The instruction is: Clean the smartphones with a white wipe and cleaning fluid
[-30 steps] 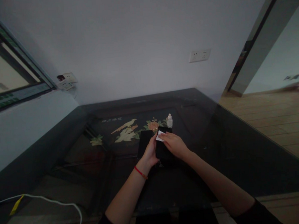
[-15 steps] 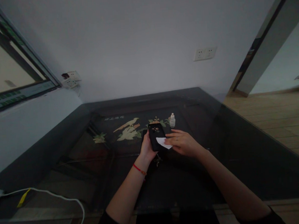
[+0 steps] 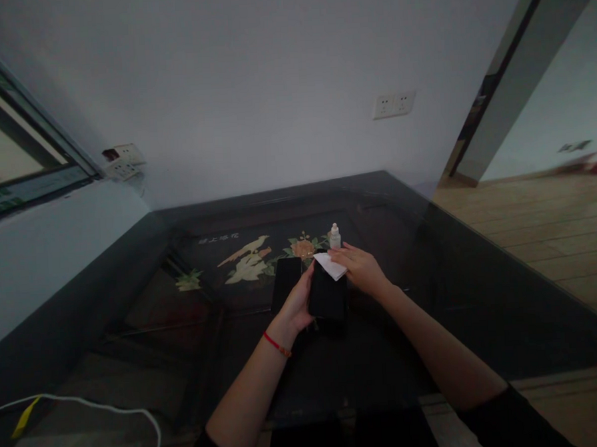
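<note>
My left hand (image 3: 297, 303) grips the left edge of a black phone (image 3: 327, 299) and holds it flat just above the dark glass-topped table (image 3: 432, 296). My right hand (image 3: 361, 268) pinches a small white wipe (image 3: 331, 265) against the phone's far end. A second dark phone-like slab (image 3: 287, 281) lies on the table just left of my left hand. A small white dropper bottle (image 3: 334, 236) stands upright beyond the wipe, near my right fingertips.
The table shows a painted bird and flowers (image 3: 260, 255) under its glass. A white cable with a yellow tag (image 3: 88, 411) lies at the lower left. Wall sockets (image 3: 393, 104) sit on the back wall, more (image 3: 120, 161) by the window. A wooden floor (image 3: 553, 223) lies to the right.
Half a second ago the phone stood tilted with its camera side showing and the wipe at its lower edge. Now it lies flat, and my right hand has carried the wipe to its far end.
</note>
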### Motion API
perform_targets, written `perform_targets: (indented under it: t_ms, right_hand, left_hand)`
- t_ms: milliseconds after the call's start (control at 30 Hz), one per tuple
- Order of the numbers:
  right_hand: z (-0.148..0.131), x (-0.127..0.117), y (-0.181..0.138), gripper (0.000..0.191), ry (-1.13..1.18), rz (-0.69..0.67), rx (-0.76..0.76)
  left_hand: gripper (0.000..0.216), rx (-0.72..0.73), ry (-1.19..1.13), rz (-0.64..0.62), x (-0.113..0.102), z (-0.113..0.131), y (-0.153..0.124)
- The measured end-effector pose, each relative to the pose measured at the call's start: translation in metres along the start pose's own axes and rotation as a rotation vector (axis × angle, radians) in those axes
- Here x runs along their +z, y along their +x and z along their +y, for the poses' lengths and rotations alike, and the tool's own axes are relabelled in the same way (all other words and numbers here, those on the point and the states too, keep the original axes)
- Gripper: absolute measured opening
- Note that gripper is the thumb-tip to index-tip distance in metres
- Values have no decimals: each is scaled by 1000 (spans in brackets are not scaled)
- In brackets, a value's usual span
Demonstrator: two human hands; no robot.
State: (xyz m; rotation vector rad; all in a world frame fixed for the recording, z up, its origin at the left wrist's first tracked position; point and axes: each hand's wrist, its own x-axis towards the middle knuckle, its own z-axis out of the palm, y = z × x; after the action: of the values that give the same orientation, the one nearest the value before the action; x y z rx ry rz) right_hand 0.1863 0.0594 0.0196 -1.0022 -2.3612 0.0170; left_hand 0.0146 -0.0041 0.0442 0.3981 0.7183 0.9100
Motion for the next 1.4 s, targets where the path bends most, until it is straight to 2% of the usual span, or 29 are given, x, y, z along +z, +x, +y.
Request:
perform_targets:
  t_ms: [100,233,367,433,567,700,867,900,967,1033,1100,1267,1400]
  right_hand:
    - [6,1,0,39,-12,-38,-119]
    - [16,-2,-3,48,-65,62,-214]
    - [18,-8,-5,51,-84,281,-142]
    - [15,-7,-4,50,-80,312,-133]
    - [12,0,-2,44,-81,124,-195]
    - [12,-2,-3,48,-63,-18,-127]
    - [1,-16,-4,40,193,-160,-20]
    - [-2,-18,-4,37,253,-138,17]
    - [-5,-18,-3,35,304,16,120]
    - [-7,-14,-2,37,258,207,205]
    - [-9,-6,-2,42,190,273,204]
    - [-15,10,-1,49,114,43,65]
    - [-14,8,-2,48,176,-100,2]
  left_hand:
    - [49,-9,-24,10,-2,2,2]
    - [48,34,-44,11,-8,3,3]
    - [48,78,-51,-42,-11,1,5]
    - [48,85,-50,-58,-12,-1,7]
    - [51,103,-55,-12,-13,-2,9]
    - [55,169,-52,104,-17,1,8]
    - [57,217,3,179,-15,1,7]
    - [58,225,5,181,-14,1,7]
    - [58,225,1,181,-12,-1,5]
    - [58,202,4,161,-10,-2,4]
    - [58,180,26,132,-7,-3,3]
    - [61,184,70,138,-3,-6,4]
    - [61,213,53,185,-6,-5,5]
